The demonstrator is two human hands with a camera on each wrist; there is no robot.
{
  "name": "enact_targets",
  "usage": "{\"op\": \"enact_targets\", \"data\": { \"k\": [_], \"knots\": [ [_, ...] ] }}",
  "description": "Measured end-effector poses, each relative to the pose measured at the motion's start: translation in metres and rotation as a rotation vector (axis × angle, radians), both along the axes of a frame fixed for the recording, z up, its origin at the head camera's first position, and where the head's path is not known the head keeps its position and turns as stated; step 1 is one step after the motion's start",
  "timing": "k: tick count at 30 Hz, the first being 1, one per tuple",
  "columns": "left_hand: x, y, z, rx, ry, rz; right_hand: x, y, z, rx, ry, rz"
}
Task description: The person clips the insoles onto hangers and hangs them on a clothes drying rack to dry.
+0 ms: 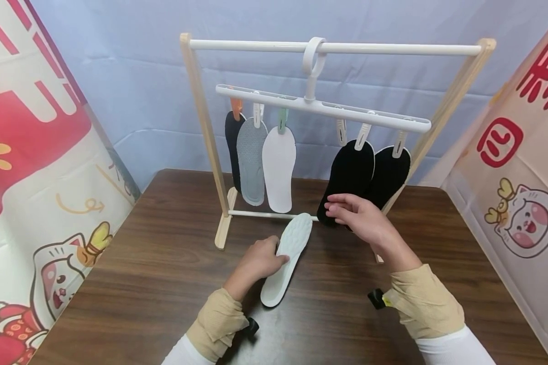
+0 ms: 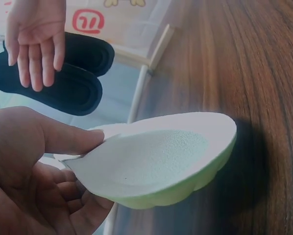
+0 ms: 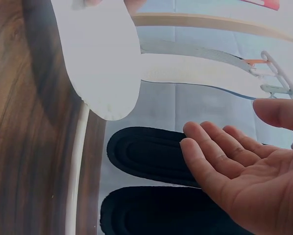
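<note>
A white insole is tilted above the table in my left hand, which pinches its edge between thumb and fingers. The left wrist view shows the thumb on the insole's pale upper face and a light green underside. My right hand hovers with relaxed fingers in front of a black insole that hangs from white clips. In the right wrist view its palm holds nothing; whether the fingertips touch the black insole I cannot tell. A second black insole hangs just to the right.
A wooden rack with a white top bar carries a white clip hanger. On its left side hang a dark insole, a grey insole and a white insole. Below is a brown wooden table.
</note>
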State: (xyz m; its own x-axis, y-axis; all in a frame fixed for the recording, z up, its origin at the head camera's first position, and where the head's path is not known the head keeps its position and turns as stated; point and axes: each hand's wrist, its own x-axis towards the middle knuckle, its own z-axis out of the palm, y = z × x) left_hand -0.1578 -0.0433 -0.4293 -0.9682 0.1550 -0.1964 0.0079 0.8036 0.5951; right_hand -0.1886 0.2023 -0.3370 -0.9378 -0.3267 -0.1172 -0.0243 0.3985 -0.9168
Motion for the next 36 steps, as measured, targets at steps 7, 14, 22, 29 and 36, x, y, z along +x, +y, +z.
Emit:
{"op": "enact_targets", "data": {
  "k": [7, 14, 22, 29, 36],
  "knots": [
    [0.000, 0.002, 0.002, 0.006, 0.003, 0.005, 0.000, -0.001, 0.007, -0.005, 0.020, 0.007],
    [0.001, 0.004, 0.006, 0.013, 0.001, 0.001, -0.002, -0.002, 0.011, -0.021, 0.035, -0.002],
    [0.004, 0.006, 0.012, 0.015, -0.003, 0.003, -0.003, -0.004, 0.017, -0.050, 0.061, 0.007],
    [0.004, 0.006, 0.014, 0.022, 0.014, 0.003, -0.004, -0.005, 0.023, -0.062, 0.082, 0.014],
    [0.003, 0.007, 0.014, 0.014, 0.032, -0.002, -0.003, -0.006, 0.029, -0.060, 0.100, 0.010]
  ]
}}
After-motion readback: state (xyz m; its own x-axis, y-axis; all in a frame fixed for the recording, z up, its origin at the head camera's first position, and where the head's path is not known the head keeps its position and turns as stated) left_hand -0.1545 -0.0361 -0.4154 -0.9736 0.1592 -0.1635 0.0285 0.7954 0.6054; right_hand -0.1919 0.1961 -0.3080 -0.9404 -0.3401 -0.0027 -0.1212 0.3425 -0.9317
